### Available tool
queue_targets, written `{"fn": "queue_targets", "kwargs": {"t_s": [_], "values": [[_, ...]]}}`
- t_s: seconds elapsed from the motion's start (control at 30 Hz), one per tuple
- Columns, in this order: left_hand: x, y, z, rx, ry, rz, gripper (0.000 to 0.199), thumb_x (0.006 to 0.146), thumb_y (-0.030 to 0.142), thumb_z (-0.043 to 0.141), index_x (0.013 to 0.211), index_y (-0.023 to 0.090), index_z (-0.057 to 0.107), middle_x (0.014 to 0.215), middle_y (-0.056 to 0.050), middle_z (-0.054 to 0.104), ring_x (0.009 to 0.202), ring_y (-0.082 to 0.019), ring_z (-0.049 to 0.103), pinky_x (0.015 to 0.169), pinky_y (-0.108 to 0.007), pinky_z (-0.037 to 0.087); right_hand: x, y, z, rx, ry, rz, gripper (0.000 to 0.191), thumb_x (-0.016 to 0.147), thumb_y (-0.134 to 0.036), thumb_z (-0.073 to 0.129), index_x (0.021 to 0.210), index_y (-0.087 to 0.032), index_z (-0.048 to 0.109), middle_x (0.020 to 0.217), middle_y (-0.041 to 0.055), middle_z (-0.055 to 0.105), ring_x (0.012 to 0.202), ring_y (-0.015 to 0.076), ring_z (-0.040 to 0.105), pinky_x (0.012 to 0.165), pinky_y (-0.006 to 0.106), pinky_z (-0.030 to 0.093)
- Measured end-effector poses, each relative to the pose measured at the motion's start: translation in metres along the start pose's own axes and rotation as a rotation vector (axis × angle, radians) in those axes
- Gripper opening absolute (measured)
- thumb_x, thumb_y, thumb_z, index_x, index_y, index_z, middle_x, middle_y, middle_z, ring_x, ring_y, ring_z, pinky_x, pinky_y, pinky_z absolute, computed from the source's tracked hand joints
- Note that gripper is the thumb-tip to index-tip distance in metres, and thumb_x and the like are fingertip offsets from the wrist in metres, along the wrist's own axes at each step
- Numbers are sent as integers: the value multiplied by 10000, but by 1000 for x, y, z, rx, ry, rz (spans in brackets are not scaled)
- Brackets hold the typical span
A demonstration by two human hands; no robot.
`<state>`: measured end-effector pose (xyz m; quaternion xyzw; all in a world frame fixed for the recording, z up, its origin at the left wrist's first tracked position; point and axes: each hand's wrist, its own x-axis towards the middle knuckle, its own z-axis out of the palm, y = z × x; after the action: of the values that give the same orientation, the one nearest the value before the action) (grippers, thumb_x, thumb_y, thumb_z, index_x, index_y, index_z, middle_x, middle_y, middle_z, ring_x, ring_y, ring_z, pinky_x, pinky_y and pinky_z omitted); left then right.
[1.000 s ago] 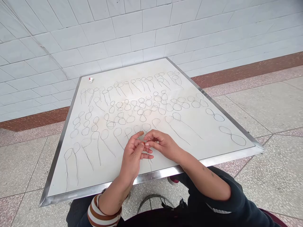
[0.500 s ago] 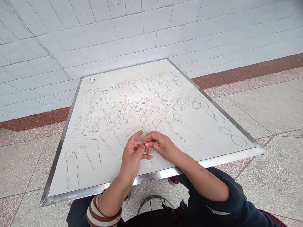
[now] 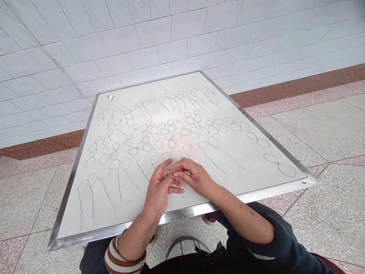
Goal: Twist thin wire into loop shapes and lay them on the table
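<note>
Over the table's front edge, my left hand (image 3: 160, 187) and my right hand (image 3: 196, 176) meet at the fingertips. Both pinch one thin wire (image 3: 177, 184), whose small loop sits by the left fingers while its loose end hangs down towards the metal edge. The lower fingers of the left hand are spread behind the wire. Just beyond the hands lies a row of wires bent into one loop with a long straight tail, such as this looped wire (image 3: 126, 163). Farther back are several figure-eight wires (image 3: 172, 140).
The white table (image 3: 245, 152) has a metal rim and stands by a tiled wall (image 3: 154, 34). Another row of looped wires (image 3: 181, 98) lies towards the back. A small red and white object (image 3: 110, 98) is near the far left corner. A round metal frame (image 3: 182, 240) is below.
The hands keep their pinch in nearly the same spot. The hanging end of the wire has swung slightly to the right, and the loop by the left fingers shows more clearly.
</note>
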<state>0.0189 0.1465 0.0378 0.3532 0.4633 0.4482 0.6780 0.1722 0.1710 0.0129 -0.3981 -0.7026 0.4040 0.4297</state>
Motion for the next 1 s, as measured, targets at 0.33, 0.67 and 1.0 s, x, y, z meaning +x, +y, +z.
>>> {"fn": "queue_targets", "kwargs": {"t_s": [0.33,0.67,1.0], "values": [[0,-1,1,-36,18,-5,589,799,279,681,1352,238,483,810,6,591,689,-133,603,649,-336,571,0,2,4,168,5,73,72,902,-288,579,961,-253,602,893,8,609,752,135,598,696,308,506],[-2,2,0,2,-46,34,577,810,322,678,1348,238,486,851,-25,648,747,-168,648,712,-372,562,5,-2,-1,487,-7,194,152,857,-358,637,924,-229,590,821,-27,570,687,103,558,672,280,499],[-3,2,3,-72,49,47,600,749,257,749,1305,226,528,791,12,659,689,-131,640,719,-330,542,4,-4,1,400,119,197,198,880,-383,610,1010,-248,549,875,0,575,750,128,555,704,295,511]]}}
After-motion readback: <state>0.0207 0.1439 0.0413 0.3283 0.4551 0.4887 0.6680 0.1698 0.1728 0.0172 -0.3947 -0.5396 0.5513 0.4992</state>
